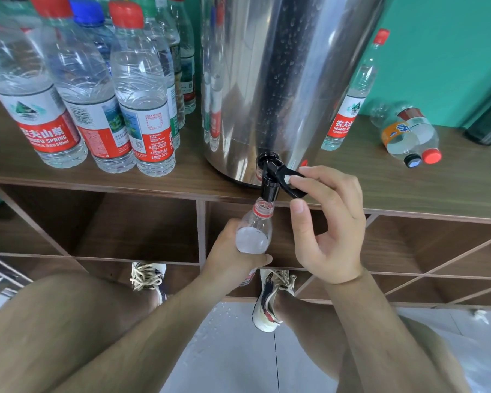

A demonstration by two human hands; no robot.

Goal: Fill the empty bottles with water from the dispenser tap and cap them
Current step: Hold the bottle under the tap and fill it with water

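Our left hand (233,251) grips uncapped bottle (255,225), mouth under black tap (270,185). Our right hand (332,231) hooks fingers over tap lever (288,177). Capped bottles (142,109) on desk (408,188) beside dispenser (281,80).

Loose khaki cloth shorts (54,321) are worn. A cream low-top left sneaker (148,276) and matching right sneaker (268,304) are fitted with dark patterned panels and thick beige laces. Red trim is noted near the right heel. Forearms (363,321) are left bare.

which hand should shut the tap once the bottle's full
Right. The right hand already has its fingers on the lever, while the left hand is busy gripping the bottle under the spout.
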